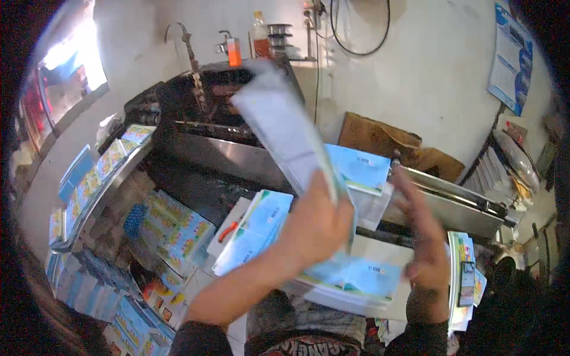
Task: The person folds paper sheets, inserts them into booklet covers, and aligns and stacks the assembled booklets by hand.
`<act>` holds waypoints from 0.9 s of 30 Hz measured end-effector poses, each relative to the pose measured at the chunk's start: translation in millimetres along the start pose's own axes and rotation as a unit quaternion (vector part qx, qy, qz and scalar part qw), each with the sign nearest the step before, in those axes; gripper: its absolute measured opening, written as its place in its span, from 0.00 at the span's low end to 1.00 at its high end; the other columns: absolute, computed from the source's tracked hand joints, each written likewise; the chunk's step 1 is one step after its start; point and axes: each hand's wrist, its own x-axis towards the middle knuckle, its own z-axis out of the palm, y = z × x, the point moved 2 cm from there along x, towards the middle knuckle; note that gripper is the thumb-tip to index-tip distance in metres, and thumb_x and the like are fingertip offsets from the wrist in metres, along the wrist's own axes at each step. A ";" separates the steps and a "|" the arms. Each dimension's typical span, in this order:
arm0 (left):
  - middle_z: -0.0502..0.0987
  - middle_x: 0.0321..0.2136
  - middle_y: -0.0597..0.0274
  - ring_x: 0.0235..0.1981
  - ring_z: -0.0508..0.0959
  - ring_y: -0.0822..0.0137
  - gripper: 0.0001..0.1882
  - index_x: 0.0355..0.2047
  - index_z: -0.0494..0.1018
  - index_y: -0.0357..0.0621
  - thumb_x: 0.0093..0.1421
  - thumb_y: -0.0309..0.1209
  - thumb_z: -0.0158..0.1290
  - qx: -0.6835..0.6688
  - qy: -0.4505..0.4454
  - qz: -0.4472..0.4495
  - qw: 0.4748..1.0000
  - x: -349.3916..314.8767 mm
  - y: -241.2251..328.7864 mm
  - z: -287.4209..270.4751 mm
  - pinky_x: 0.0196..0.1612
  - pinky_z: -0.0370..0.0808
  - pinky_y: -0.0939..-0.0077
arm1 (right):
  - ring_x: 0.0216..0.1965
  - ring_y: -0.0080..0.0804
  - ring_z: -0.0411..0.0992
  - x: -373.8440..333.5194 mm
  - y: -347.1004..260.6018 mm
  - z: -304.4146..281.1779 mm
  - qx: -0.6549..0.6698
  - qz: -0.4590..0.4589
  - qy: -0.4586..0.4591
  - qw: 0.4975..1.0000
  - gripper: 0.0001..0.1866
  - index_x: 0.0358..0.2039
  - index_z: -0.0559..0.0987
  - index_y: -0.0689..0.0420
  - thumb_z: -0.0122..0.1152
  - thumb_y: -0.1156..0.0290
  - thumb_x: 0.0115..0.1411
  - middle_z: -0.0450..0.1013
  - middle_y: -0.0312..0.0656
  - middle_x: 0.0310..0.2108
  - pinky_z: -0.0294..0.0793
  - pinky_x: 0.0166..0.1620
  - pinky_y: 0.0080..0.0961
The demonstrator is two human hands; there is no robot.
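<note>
Beneath white wall [350, 83] at one o'clock: pinching blurred paper sheets [278, 127] in left hand [317, 222], holding smeared right hand [424, 237] spread.

A: Where is the light coming from?

B: It's pouring in at ten o'clock, where the opening [89, 50] is burning out to white. The wall [427, 77] toward one o'clock is catching a softer, greyish light.

A: Any glare or shadow?

B: The steel rail [222, 151] just off centre toward ten is glinting, while the black machine [184, 98] at eleven is sinking into shadow.

A: What's blurring?

B: The paper sheaf [285, 130] near twelve is smearing, most at its far end. The right hand [424, 231], toward four, is blurring too, and the left hand [320, 222], near centre, is softening.

A: And the edges?

B: They're darkening to a grainy black ring, and the shelf [111, 193] at nine is bowing.
</note>
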 end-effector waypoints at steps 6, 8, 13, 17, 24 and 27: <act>0.66 0.47 0.38 0.44 0.70 0.42 0.31 0.51 0.60 0.27 0.56 0.40 0.55 0.044 -0.273 0.043 0.960 -92.1 5.3 68.0 0.44 0.71 0.50 | 0.63 0.43 0.57 -59.3 9.6 41.7 0.062 0.256 -0.016 0.965 0.42 0.63 0.55 0.66 0.64 0.61 0.56 0.58 0.56 0.62 0.54 0.63 0.34; 0.65 0.48 0.39 0.49 0.68 0.43 0.33 0.52 0.60 0.28 0.56 0.42 0.55 0.024 -0.263 0.074 0.962 -117.5 -12.0 79.6 0.48 0.69 0.53 | 0.56 0.35 0.64 -79.5 23.1 38.4 0.008 0.348 -0.003 0.937 0.28 0.58 0.63 0.66 0.59 0.70 0.59 0.67 0.52 0.53 0.62 0.57 0.30; 0.66 0.53 0.41 0.58 0.64 0.42 0.32 0.51 0.68 0.35 0.53 0.45 0.60 0.037 -0.272 0.150 0.950 -144.8 -26.2 73.2 0.59 0.64 0.54 | 0.33 0.32 0.72 -116.7 54.0 31.6 -0.162 0.380 -0.030 0.910 0.11 0.43 0.73 0.66 0.54 0.73 0.62 0.75 0.49 0.30 0.71 0.39 0.32; 0.66 0.53 0.45 0.57 0.66 0.47 0.28 0.50 0.68 0.38 0.53 0.40 0.60 -0.002 -0.224 0.210 0.952 -149.0 -43.9 49.3 0.57 0.66 0.56 | 0.35 0.34 0.74 -108.3 55.7 9.4 -0.243 0.421 -0.019 0.874 0.13 0.42 0.75 0.64 0.55 0.67 0.62 0.76 0.49 0.32 0.71 0.41 0.33; 0.73 0.46 0.49 0.52 0.71 0.50 0.21 0.43 0.70 0.40 0.51 0.34 0.61 0.011 0.018 0.064 0.998 -190.6 -133.8 19.2 0.53 0.68 0.57 | 0.38 0.47 0.75 -97.5 68.4 -32.1 -0.238 0.394 -0.023 0.888 0.14 0.45 0.76 0.60 0.55 0.70 0.60 0.76 0.52 0.36 0.71 0.44 0.34; 0.73 0.47 0.48 0.51 0.71 0.49 0.22 0.45 0.71 0.39 0.52 0.34 0.60 0.020 0.044 0.008 0.999 -202.4 -159.0 20.5 0.53 0.67 0.57 | 0.42 0.41 0.74 -83.2 85.6 -22.8 -0.198 0.431 -0.029 0.880 0.15 0.45 0.76 0.62 0.56 0.69 0.59 0.76 0.52 0.38 0.69 0.49 0.33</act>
